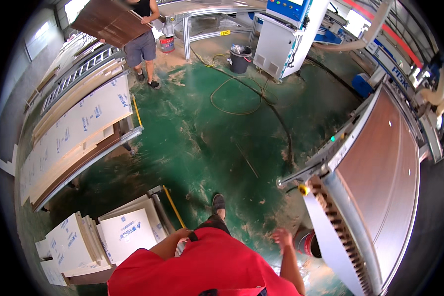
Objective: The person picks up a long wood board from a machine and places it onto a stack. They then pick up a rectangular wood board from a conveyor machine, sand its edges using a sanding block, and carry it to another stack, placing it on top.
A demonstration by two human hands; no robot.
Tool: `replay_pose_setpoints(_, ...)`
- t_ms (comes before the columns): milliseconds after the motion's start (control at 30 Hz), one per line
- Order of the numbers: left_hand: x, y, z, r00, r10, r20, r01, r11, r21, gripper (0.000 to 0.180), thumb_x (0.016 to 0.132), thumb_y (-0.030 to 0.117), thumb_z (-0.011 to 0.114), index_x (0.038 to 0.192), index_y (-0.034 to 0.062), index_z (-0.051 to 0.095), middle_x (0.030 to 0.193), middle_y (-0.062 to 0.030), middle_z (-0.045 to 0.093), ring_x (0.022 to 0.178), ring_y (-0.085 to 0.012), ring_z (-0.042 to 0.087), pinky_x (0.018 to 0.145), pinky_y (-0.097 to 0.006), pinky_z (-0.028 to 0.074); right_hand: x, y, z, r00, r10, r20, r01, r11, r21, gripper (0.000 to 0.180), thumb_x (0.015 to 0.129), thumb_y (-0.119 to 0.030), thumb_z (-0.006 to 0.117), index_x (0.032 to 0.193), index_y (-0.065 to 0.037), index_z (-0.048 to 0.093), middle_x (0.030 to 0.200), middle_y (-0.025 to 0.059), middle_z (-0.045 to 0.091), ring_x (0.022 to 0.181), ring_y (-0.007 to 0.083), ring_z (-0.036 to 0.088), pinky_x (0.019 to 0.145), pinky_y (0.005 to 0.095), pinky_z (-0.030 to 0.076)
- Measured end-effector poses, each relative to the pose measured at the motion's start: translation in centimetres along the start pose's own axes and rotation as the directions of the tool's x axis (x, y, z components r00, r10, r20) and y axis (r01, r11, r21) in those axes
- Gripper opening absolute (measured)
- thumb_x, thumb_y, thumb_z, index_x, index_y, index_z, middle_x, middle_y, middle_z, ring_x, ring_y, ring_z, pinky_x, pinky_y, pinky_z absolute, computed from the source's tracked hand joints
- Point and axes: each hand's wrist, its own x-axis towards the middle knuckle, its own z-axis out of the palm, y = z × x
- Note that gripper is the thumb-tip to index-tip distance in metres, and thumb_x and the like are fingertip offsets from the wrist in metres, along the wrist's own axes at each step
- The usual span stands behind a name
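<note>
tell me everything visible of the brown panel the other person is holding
The brown panel is flat, broad and straight-edged, with a streaked, shiny face that looks like wood or laminate. The other person holds it tilted off the floor, one hand visible at its side; its top reaches the view's upper edge.

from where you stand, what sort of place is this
Likely a woodworking or panel workshop: stacked boards sit at the left, a brown panel lies on a large machine at the right, and a control cabinet stands ahead.
</note>
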Motion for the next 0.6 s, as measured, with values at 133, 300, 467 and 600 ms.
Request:
replay_pose_setpoints(133,6.9,5.2,-8.8,0.978,0.183,-0.102,-0.150,0.951,0.269,0.045,0.073,0.019,0.061,0.118,0.0152,0.057,0.098,-0.0175,0.062,0.091,-0.0359,0.060,0.078,-0.042,0.050,6.5,1.1,-0.1,0.929,0.370,0.009,-0.349,0.885,-0.309,0.027,0.088,-0.032,0.047,0.098,-0.010,0.061,0.084,0.0122,0.063,0.073,0.0234,0.057,0.057,0.0345,0.046)
replay_pose_setpoints(300,16.1,11.2,-24.3,0.937,0.024,-0.348,-0.046,0.997,-0.055,0.033,0.084,0.034,0.058,0.101,0.0062,0.057,0.083,-0.0133,0.058,0.076,-0.0265,0.057,0.066,-0.038,0.047,13.8,0.0,0.1,0.848,-0.341,0.407,0.443,0.033,-0.896,0.036,0.087,-0.034,0.046,0.093,-0.005,0.065,0.082,0.0142,0.067,0.072,0.0247,0.066,0.056,0.0397,0.052)
replay_pose_setpoints(467,23.4,19.2,-36.3,0.868,0.002,-0.496,-0.155,0.951,-0.267,0.042,0.086,0.039,0.055,0.098,-0.0018,0.058,0.090,-0.0205,0.063,0.084,-0.0344,0.061,0.075,-0.040,0.047,22.2,-9.0,4.1,0.927,0.334,-0.172,-0.376,0.821,-0.430,0.032,0.086,-0.032,0.047,0.091,-0.006,0.065,0.084,0.0139,0.067,0.072,0.0241,0.066,0.055,0.0395,0.052)
replay_pose_setpoints(600,30.8,21.3,-42.9,0.850,-0.104,-0.516,-0.100,0.931,-0.352,0.039,0.085,0.037,0.055,0.096,0.0000,0.059,0.087,-0.0180,0.064,0.085,-0.0319,0.061,0.075,-0.040,0.046,32.0,-18.2,9.6,0.923,0.367,-0.117,-0.377,0.794,-0.478,0.030,0.086,-0.031,0.048,0.090,-0.006,0.064,0.085,0.0137,0.067,0.073,0.0236,0.066,0.054,0.0394,0.052)
